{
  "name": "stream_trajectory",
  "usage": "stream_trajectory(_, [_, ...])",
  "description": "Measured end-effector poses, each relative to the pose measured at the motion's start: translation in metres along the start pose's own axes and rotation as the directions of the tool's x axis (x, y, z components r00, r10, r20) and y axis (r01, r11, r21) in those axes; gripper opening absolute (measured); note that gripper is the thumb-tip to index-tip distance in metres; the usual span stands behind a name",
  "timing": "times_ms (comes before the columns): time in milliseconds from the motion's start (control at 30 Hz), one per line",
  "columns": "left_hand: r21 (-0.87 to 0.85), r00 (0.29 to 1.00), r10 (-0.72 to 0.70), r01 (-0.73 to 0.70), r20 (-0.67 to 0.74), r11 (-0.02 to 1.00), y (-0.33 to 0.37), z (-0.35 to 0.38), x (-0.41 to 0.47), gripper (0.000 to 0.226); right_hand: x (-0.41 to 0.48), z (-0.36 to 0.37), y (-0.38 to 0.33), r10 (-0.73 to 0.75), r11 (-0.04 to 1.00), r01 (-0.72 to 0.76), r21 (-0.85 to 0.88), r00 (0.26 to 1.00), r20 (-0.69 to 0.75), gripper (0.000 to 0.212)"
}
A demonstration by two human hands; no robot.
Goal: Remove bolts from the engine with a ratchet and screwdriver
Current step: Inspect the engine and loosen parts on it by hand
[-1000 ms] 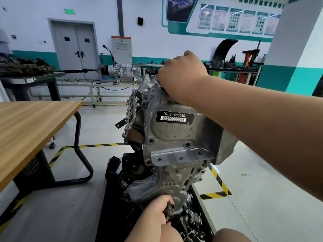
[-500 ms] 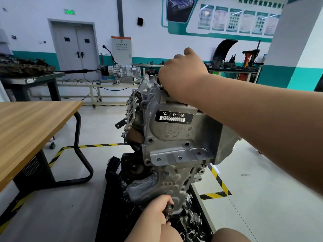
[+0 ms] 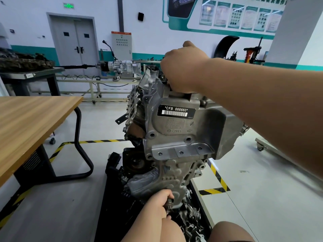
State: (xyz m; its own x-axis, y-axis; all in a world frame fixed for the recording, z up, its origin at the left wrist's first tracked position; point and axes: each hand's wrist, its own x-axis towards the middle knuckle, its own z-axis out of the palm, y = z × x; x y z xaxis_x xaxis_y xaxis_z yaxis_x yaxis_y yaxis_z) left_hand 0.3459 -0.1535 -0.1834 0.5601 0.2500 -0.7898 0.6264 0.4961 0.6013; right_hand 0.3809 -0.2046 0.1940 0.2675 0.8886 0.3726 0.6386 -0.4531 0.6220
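Note:
A grey aluminium engine stands upright in front of me, with a black label reading CFB 666660 on its cover. My right hand reaches over the top of the engine, fingers curled down around something at its upper edge that the hand hides. My left hand is low at the engine's foot and grips a small ridged metal tool or socket. No bolt is plainly visible under either hand.
A black tray under the engine holds loose metal parts. A wooden table with a black tube leg stands to the left. Yellow-black floor tape runs on the right. A gearbox on a stand and workbenches stand at the back.
My right hand has shifted slightly on the top of the engine and turned a little. My left hand stays at the base with the metal piece.

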Motion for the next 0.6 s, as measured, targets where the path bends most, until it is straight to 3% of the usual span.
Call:
stream_trajectory(200, [-0.069,1.000,0.027,-0.027,0.002,0.997,-0.006,0.000,0.000,0.022,-0.003,-0.004,-0.001,-0.043,0.997,0.043,-0.070,0.999,-0.006,0.024])
stream_trajectory(500, [-0.103,0.999,0.031,-0.033,-0.023,0.994,-0.009,0.002,-0.003,0.017,-0.010,-0.001,-0.003,0.041,0.998,-0.041,0.046,0.999,0.003,0.013])
stream_trajectory(600, [-0.150,0.999,0.030,-0.034,-0.026,0.988,-0.009,0.002,0.002,0.015,-0.011,0.001,-0.004,0.073,0.994,-0.073,0.080,0.997,0.004,0.023])
